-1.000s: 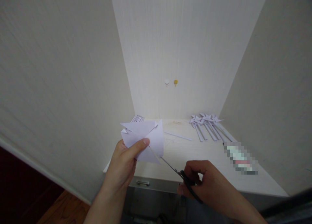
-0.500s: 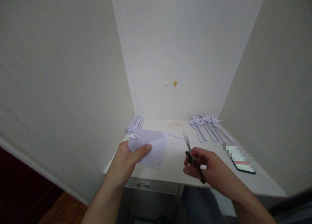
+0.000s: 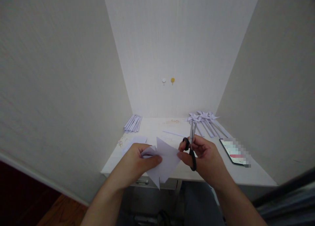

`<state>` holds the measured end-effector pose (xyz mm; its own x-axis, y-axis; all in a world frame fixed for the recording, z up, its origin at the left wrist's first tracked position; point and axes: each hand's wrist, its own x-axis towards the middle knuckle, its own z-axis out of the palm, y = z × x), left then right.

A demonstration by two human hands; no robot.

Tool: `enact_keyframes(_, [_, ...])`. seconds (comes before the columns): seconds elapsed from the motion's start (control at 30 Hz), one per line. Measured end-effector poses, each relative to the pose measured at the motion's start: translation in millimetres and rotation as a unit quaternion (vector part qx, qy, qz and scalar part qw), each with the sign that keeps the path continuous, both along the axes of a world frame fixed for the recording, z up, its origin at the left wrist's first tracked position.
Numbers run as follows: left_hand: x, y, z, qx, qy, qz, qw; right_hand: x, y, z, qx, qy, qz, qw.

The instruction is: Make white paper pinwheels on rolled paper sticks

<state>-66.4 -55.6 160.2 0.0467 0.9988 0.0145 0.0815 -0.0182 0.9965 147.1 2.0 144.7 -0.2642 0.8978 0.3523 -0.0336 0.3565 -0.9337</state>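
Between the two hands, the paper [image 3: 167, 159] is pinched in the left hand [image 3: 139, 160], thumb on top. The right hand [image 3: 208, 157] holds the scissors [image 3: 191, 142], blades pointing away, while its thumb touches the paper's right edge. Unlike half a second ago, that hand is at the paper rather than well apart, and the paper is turned, its flaps spread. Beyond the left grip lie sticks [image 3: 133, 123]; beyond the right, pinwheels [image 3: 204, 115]; right of it, a phone [image 3: 230, 150].
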Motion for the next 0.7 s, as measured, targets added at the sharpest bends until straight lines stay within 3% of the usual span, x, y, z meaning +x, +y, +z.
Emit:
enact_keyframes(0.13, [-2.1,4.5,-3.3,0.017,-0.024,0.066,0.997,-1.5,3.3,-6.0,-0.038,0.006,-0.024,0.999])
enact_keyframes(0.3, [7.3,13.3,-12.8,0.091,-0.185,0.195,0.959,-10.5,6.6,-18.9,-0.090,0.068,-0.068,0.991])
enact_keyframes(0.4, [17.9,17.4,-18.2,0.105,-0.237,0.167,0.951,-18.8,4.9,-23.5,-0.107,0.127,-0.094,0.982])
enact_keyframes(0.5, [26.5,19.3,-26.1,0.065,-0.212,0.147,0.964,-26.4,3.1,-28.2,-0.119,0.168,-0.115,0.972])
enact_keyframes(0.7, [46.0,18.5,-40.5,0.083,-0.190,0.210,0.955,-36.9,4.1,-40.0,-0.140,0.234,-0.123,0.954])
